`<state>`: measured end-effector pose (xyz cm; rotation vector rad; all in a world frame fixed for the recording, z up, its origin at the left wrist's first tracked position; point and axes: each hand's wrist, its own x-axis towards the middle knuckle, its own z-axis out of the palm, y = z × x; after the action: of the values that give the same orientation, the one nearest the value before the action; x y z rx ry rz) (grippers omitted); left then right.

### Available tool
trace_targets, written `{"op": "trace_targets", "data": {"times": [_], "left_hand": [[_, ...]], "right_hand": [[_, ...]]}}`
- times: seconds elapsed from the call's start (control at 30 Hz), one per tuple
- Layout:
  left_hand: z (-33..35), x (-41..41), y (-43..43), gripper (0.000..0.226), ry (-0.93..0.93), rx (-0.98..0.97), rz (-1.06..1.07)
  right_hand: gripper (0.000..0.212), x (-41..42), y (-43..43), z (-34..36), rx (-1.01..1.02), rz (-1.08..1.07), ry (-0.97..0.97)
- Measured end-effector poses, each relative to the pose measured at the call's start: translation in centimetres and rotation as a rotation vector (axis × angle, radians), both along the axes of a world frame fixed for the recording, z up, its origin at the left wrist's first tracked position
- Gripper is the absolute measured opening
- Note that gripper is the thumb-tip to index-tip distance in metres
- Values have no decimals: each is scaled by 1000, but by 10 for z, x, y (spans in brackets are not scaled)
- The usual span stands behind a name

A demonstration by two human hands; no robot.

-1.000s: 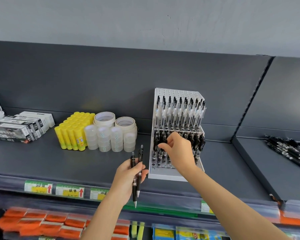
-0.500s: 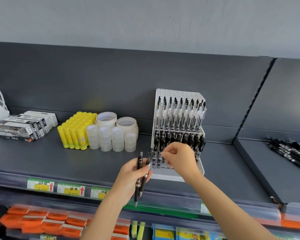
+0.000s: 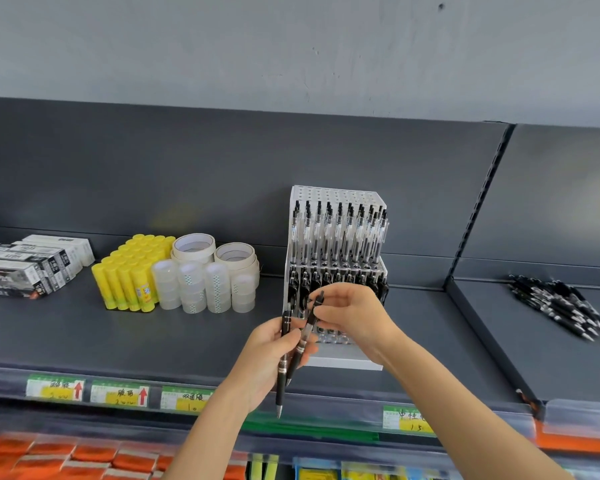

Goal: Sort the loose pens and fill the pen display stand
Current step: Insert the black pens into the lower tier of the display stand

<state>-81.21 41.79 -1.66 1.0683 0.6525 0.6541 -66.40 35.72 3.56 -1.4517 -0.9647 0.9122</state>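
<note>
A white tiered pen display stand (image 3: 340, 360) stands on the grey shelf, with clear pens in its top row and black pens in the row below. My left hand (image 3: 265, 362) holds two black pens (image 3: 282, 368) upright in front of the stand's left side, tips down. My right hand (image 3: 355, 315) pinches the upper end of the right one of these pens (image 3: 309, 323), just before the stand's lower rows. A pile of loose black pens (image 3: 561, 308) lies on the neighbouring shelf to the right.
Left of the stand are rolls of tape (image 3: 215, 271), yellow glue sticks (image 3: 129, 271) and boxed goods (image 3: 28, 268). Price labels (image 3: 118, 393) line the shelf's front edge. A divider (image 3: 482, 327) separates the right shelf. Orange packs (image 3: 49, 459) fill the shelf below.
My right hand has drawn back from the stand's lower rows and taken hold of the top of one pen in my left hand. My left hand has risen slightly toward the stand.
</note>
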Motion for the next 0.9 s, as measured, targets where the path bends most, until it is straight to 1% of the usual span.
{"op": "trace_targets", "data": {"times": [0.07, 0.1, 0.17, 0.23, 0.37, 0.47, 0.57, 0.63, 0.77, 0.9], "left_hand": [[-1, 1, 3, 14, 67, 58, 54], [-2, 1, 4, 13, 119, 98, 92], [-3, -2, 7, 12, 209, 161, 180], [-5, -4, 11, 12, 266, 198, 258], [-11, -8, 18, 18, 332, 210, 300], [-12, -12, 20, 33, 343, 207, 297], [-11, -17, 19, 39, 322, 234, 275], [-10, -20, 16, 37, 311, 270, 252], [-9, -20, 13, 23, 290, 305, 223], [-12, -17, 12, 19, 297, 300, 245]], "right_hand": [[13, 2, 2, 7, 48, -141, -36], [14, 4, 3, 11, 69, -218, -88], [21, 9, 6, 17, 103, -330, -256], [24, 8, 8, 19, 125, -369, -399], [25, 2, 12, 13, 130, -388, -549], [23, -1, 14, 7, 94, -367, -615], [20, -3, 17, -2, 45, -316, -678], [21, -4, 19, -8, 19, -286, -702], [21, -6, 22, -12, 0, -283, -689], [19, 0, 25, -8, -18, -274, -679]]}}
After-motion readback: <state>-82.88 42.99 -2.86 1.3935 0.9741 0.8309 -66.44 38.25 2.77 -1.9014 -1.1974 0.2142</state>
